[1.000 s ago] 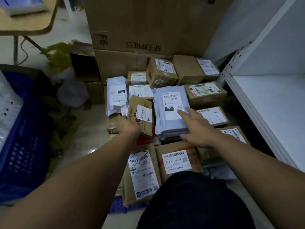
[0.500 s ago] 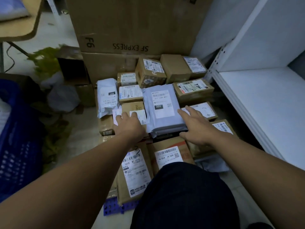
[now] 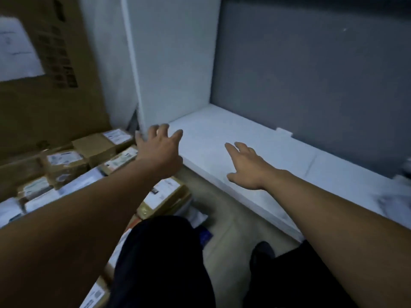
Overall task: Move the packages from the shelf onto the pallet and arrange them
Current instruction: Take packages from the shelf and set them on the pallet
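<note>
- Person crouched between shelf and pallet, both bare arms stretched toward the shelf (image 3: 255, 138).
- Left hand (image 3: 159, 145): fingers spread, nothing in it, at the shelf's front left corner, close against the white upright there. Whether it touches the upright I cannot tell.
- Right hand (image 3: 246, 166): flat, fingers loosely apart, empty, over the shelf board a little in from the front edge. Touching or just hovering, cannot tell.
- The two hands are well apart from each other, neither clamped on anything.
- Shelf board from the left corner across most of its width shows only bare white surface. Something pale and blurred sits at the far right end, at the frame's edge; too smeared to call it a package or not.
- Packages (image 3: 66, 165): a crowd of brown cartons with white labels, plus pale mailer bags, packed tightly to the person's left and down beside the knee. One labelled carton (image 3: 164, 197) lies nearest the shelf's front edge, under the left forearm.
- Pallet itself hidden beneath the load; I take the packages to be on it.
- Big cardboard box (image 3: 51, 90) stands behind the pile.
- Judgement: the job looks nearly done. Left to do: check the shelf's right end, clear anything there, then tidy the pile.
</note>
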